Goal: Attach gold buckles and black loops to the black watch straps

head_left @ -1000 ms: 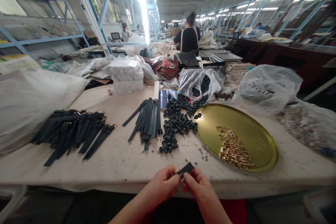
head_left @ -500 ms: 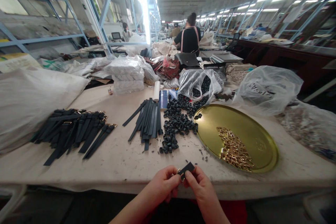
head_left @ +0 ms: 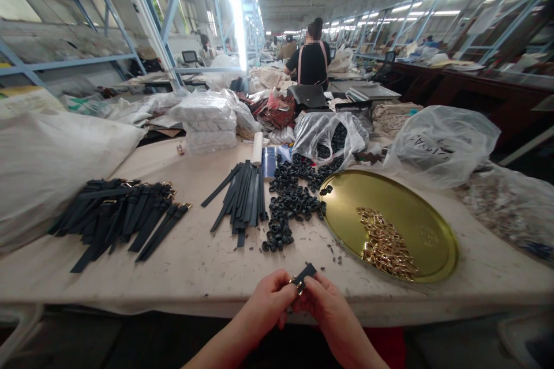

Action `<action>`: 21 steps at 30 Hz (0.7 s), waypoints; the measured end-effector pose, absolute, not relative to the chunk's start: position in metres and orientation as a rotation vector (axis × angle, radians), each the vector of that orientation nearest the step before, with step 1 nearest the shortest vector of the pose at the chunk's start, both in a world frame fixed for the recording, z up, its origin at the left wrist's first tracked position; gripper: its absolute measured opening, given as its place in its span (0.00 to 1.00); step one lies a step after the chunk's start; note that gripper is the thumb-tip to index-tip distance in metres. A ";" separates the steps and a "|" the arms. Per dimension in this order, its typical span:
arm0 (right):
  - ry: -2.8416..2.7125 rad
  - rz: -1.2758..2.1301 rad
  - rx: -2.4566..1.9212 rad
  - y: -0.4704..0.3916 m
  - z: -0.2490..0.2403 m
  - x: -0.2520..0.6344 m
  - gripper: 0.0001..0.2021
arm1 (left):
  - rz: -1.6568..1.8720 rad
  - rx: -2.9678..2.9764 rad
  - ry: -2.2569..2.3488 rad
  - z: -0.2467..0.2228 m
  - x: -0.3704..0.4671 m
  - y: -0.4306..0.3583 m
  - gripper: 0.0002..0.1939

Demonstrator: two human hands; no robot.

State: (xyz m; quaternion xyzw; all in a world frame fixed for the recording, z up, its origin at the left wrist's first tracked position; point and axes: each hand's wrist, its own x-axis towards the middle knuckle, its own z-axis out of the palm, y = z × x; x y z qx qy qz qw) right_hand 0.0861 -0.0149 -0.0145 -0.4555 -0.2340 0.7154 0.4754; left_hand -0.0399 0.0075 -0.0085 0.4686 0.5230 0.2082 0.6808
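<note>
"Listing the hands first: gripping what?"

"Gripping with both. With the left hand (head_left: pixel 273 300), pinching at one gold buckle (head_left: pixel 296 285); with the right hand (head_left: pixel 325 295), pressing the thumb onto one black strap (head_left: pixel 306 272). Not telling how the hidden fingers are set underneath."

"Locating the held strap?"

"Showing just in from the near edge of the bench (head_left: pixel 182 285), around its middle, tilting upward to the right. Not telling whether touching the bench."

"Cataloguing the surroundings?"

"Noting, toward the left edge, one heap of buckled straps (head_left: pixel 138 219); farther in from the near edge, one fan of loose straps (head_left: pixel 247 199); just beside, on the right, many black loops (head_left: pixel 280 225); toward the right edge, one round gold-coloured tray (head_left: pixel 418 207), carrying a spill of loose buckles (head_left: pixel 387 247)."

"Entering the risks?"

"Judging as follows. Risking a slipped buckle, from easing the pinch on so small a part. Risking a drop over the near edge, from working so close to it. Risking a creased strap, from pressing too hard with the thumb. Risking stray loops among the buckles, from nudging those lying at the tray's left rim."
</note>
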 end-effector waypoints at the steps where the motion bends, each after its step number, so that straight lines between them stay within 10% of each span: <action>1: -0.622 1.700 -1.159 -0.014 -0.019 0.086 0.11 | 0.468 1.061 1.179 -0.010 -0.040 0.007 0.11; 21: -1.143 1.328 -1.471 -0.013 -0.031 0.098 0.07 | 0.495 1.302 1.254 -0.016 -0.040 -0.003 0.10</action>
